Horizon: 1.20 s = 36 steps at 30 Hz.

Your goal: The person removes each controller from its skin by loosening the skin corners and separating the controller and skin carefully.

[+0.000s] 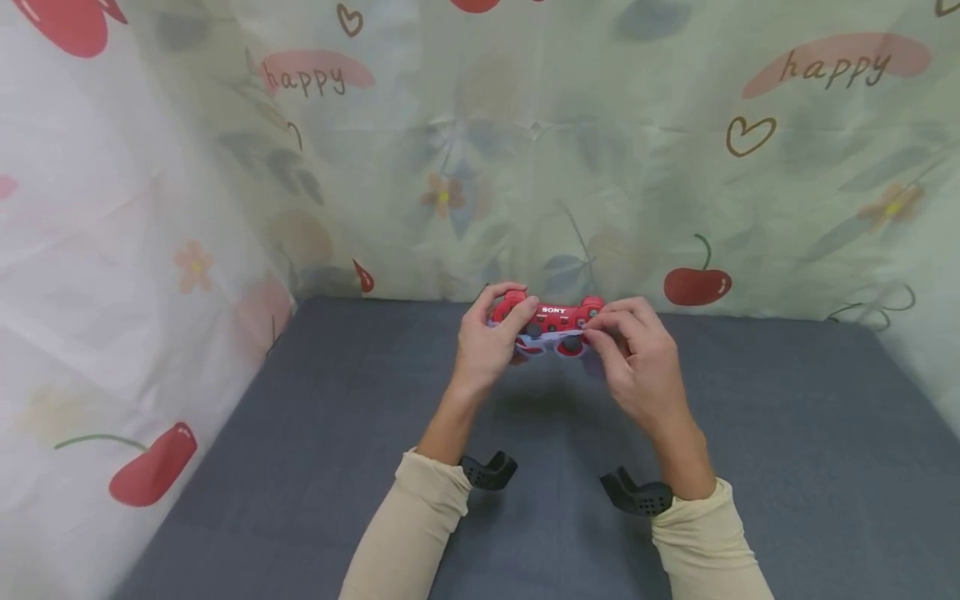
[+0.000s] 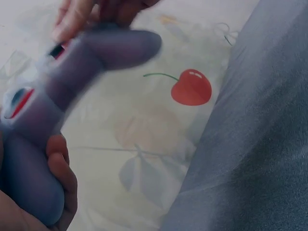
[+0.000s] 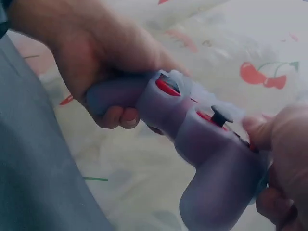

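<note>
A red Sony game controller is held up above the table, its lower part inside a translucent bluish-purple silicone cover. My left hand grips the left end, with the thumb on the front face and fingers curled round the covered handle in the left wrist view. At the other end, my right hand pinches the cover's edge between thumb and fingertips, beside the face buttons. One black thumbstick pokes through a cover opening. Red plastic shows bare along the controller's top.
A dark grey cloth covers the table. Behind and to the left hangs a pale printed curtain with cherries, flowers and the word happy. A black wrist mount juts from the left sleeve, another mount from the right.
</note>
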Tool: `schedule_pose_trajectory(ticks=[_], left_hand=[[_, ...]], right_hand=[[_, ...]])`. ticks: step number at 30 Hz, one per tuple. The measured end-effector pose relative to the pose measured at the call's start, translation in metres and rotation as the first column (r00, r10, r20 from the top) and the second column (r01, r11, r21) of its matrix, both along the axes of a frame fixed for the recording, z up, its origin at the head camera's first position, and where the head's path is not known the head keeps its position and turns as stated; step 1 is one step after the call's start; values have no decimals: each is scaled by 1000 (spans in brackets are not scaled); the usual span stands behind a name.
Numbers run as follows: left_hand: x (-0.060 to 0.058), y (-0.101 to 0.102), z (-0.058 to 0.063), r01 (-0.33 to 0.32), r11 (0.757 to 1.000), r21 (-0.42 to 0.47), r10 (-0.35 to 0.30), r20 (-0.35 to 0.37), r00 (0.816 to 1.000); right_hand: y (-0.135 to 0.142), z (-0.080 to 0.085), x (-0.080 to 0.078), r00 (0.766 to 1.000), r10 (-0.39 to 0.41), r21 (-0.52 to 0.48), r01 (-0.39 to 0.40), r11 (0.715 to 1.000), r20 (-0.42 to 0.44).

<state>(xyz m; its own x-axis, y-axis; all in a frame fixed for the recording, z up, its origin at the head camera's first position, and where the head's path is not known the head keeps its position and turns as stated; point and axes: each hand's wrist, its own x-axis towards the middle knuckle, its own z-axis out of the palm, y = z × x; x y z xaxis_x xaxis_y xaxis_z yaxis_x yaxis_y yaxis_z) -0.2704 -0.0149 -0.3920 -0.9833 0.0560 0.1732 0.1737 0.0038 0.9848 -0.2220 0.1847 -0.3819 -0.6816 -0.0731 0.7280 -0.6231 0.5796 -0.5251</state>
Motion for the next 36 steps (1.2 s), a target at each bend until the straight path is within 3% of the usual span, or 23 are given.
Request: schedule_pose_trajectory(ticks=[6,8,11,15,19,22,30,36], left_hand=[[0,-4,2,42,999,-21,-42,-3,999],[0,-5,3,72,997,-42,-72,5,997],[0,-6,4,95,993,-66,-94,13,995],[1,-6,4,28,993,-114,-36,-64,997],[2,-4,3,-75,980,-183,43,-175,984],[3,-3,3,-112,970,-214,64,-216,974],[5,-2,2,-119,965,-232,49,-288,956],[6,0,3,-127,968,-215,58,-299,952]], right_hand=[[4,9,8,980,168,-120,-155,981,105],[7,10,9,971,189,-130,-171,977,146],[10,8,8,966,175,-67,-165,984,191],[10,6,5,957,141,69,-164,984,255],[9,4,5,930,141,131,-195,972,340],[8,3,5,909,154,125,-217,968,386],[5,3,6,902,131,69,-174,982,412],[7,4,5,880,181,-20,-192,981,439]])
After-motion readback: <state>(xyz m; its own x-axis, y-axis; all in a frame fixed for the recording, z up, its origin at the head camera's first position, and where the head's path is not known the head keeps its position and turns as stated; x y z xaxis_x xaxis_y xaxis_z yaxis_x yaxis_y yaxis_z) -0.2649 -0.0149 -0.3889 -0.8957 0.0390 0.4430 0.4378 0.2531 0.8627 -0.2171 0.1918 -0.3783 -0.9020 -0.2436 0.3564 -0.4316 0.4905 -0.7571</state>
